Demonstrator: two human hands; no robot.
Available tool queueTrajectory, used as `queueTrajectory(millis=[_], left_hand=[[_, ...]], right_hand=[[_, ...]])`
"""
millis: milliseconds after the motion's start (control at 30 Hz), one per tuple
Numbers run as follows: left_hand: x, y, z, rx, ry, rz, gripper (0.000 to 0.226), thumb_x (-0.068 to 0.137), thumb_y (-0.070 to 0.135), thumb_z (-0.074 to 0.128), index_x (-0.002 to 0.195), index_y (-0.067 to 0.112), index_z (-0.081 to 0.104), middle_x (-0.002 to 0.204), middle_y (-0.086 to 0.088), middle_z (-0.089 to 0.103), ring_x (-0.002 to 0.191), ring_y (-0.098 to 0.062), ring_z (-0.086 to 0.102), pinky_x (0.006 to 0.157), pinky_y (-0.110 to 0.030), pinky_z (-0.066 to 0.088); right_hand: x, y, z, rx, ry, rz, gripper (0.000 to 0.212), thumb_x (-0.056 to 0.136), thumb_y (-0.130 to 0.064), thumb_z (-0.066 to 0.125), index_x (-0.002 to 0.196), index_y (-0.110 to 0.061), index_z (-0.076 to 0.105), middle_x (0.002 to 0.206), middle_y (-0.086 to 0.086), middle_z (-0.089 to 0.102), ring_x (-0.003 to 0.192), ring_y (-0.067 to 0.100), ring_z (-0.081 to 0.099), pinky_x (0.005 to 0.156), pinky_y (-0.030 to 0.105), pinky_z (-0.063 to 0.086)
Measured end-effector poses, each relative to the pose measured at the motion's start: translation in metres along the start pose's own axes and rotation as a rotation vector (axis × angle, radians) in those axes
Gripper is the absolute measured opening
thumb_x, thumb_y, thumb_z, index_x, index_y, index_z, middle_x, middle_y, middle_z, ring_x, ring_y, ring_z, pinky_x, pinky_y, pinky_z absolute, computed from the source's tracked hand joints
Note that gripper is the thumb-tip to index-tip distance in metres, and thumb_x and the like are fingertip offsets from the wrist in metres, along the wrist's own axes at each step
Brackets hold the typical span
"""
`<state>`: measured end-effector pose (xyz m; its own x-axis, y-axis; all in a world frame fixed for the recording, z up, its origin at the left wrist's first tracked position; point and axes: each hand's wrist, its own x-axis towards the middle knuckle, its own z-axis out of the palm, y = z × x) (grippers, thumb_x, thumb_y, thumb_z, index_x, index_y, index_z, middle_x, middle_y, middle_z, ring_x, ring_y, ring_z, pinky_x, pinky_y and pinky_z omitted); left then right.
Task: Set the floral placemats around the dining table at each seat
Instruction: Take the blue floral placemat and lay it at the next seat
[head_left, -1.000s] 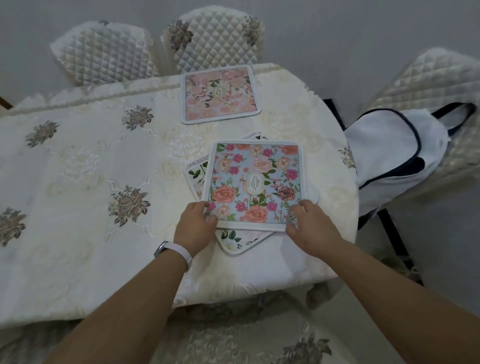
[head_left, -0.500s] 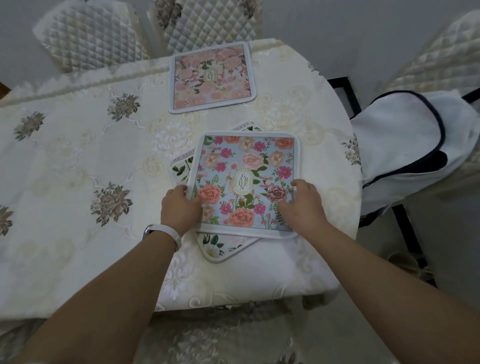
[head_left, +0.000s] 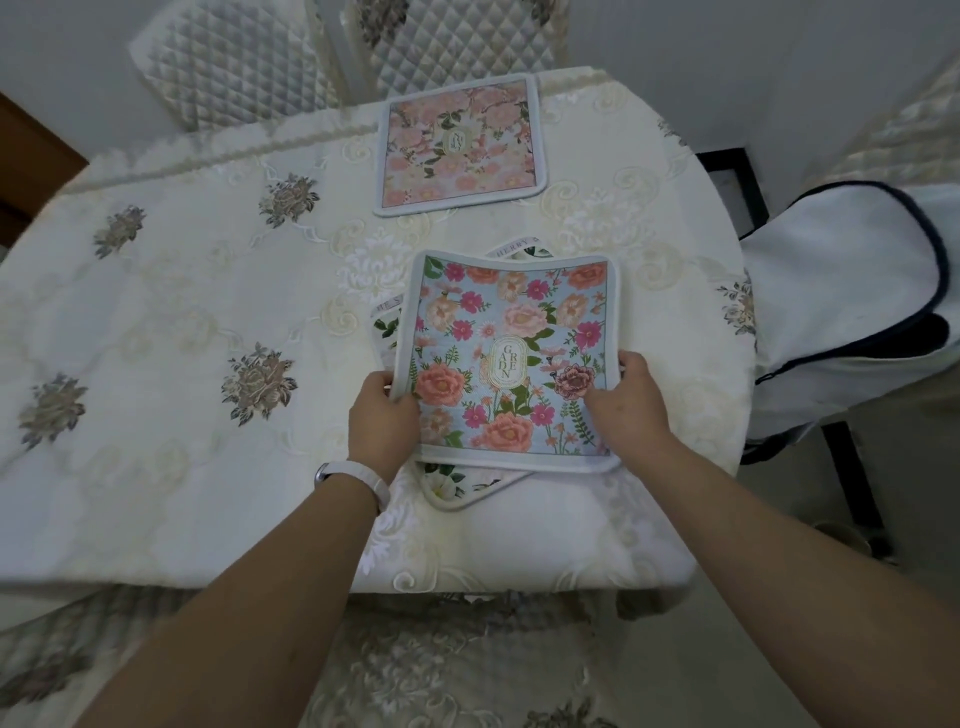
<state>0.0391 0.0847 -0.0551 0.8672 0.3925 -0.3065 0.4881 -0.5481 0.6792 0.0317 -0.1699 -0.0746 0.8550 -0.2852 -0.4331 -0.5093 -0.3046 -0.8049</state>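
A blue floral placemat lies on top of a small stack near the table's right end. My left hand grips its near left edge, thumb on top. My right hand holds its near right edge, and that side curls up a little. Under it a white placemat with green leaves sticks out, turned at an angle. A pink floral placemat lies flat at the far edge, in front of a quilted chair.
The table wears a cream embroidered cloth. A second quilted chair stands at the far left. A white bag with dark trim rests on a chair to the right. A patterned seat cushion is below me.
Both hands have slid up the sides of the blue placemat and taken hold of it; its edges now lift slightly. The camera has moved closer over the table.
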Motion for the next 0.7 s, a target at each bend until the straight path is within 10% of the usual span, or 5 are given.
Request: queueTrajectory(millis=[700], left_hand=[[-0.104,-0.082,-0.160,-0.343,0.246,-0.246,0.014,0.090,0.007,0.052,0.101,0.014,0.054,0.099,-0.009,0.068,0.087,-0.025,0.067,0.069,-0.041,0.058]], right_hand=[[-0.102,-0.084,0.074,-0.089,-0.359,-0.368,0.029,0.090,-0.011,0.058,0.115,-0.024,0.051,0.090,-0.012,0.061,0.076,0.007,0.061,0.066,0.035,0.056]])
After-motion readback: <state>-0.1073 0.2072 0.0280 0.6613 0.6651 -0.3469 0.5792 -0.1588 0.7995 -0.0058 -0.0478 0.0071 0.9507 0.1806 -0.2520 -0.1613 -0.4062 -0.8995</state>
